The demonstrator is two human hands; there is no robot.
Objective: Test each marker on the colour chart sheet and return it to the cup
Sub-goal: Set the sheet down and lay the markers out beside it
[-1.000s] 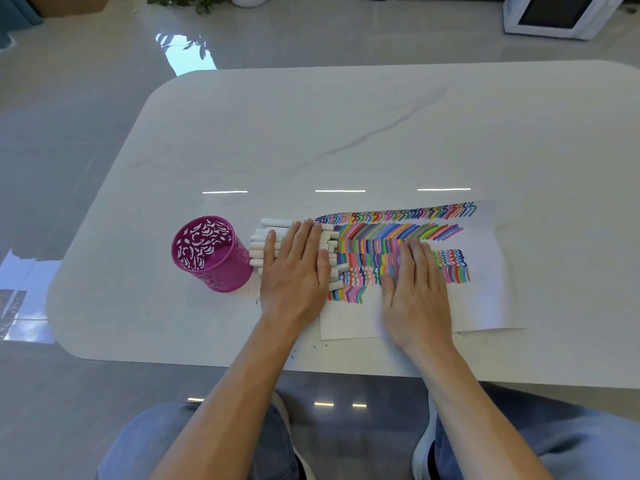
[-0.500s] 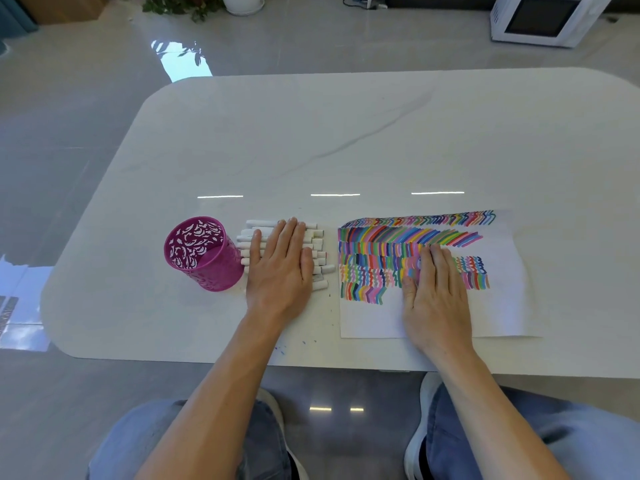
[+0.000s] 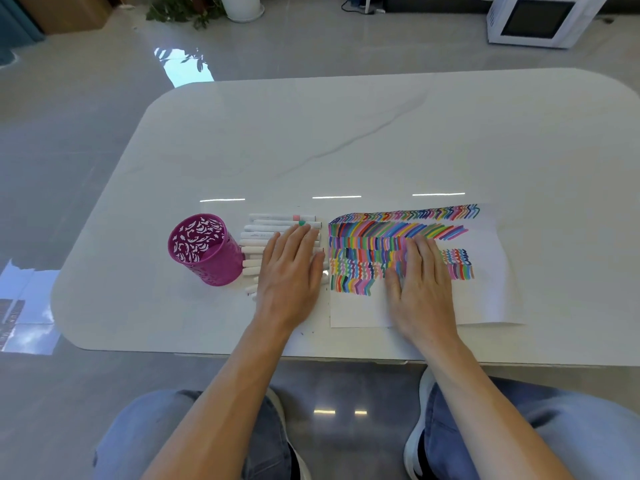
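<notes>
From my feed I look down on a white table (image 3: 346, 140) with everything set toward its near edge. My left hand (image 3: 291, 271) lies flat, palm down, fingers straight and close together, on a row of white markers (image 3: 263, 235). The markers lie side by side, their long sides parallel to the near edge. The two farthest from me show a pink and a green band beside my fingertips. I grip none of them.

My right hand (image 3: 422, 289) is also flat, fingers straight and slightly spread, pressing on the colour chart sheet (image 3: 485, 296). That sheet lies right of the middle, its near edge close to the table's near edge. Rows of many-coloured strokes fill its far part, and a plain white strip runs along its near part.

The magenta cup (image 3: 204, 249), with cut-out walls, stands upright toward the table's left edge, just beside the marker ends. I cannot tell whether it touches them. The markers sit between cup and sheet.
</notes>
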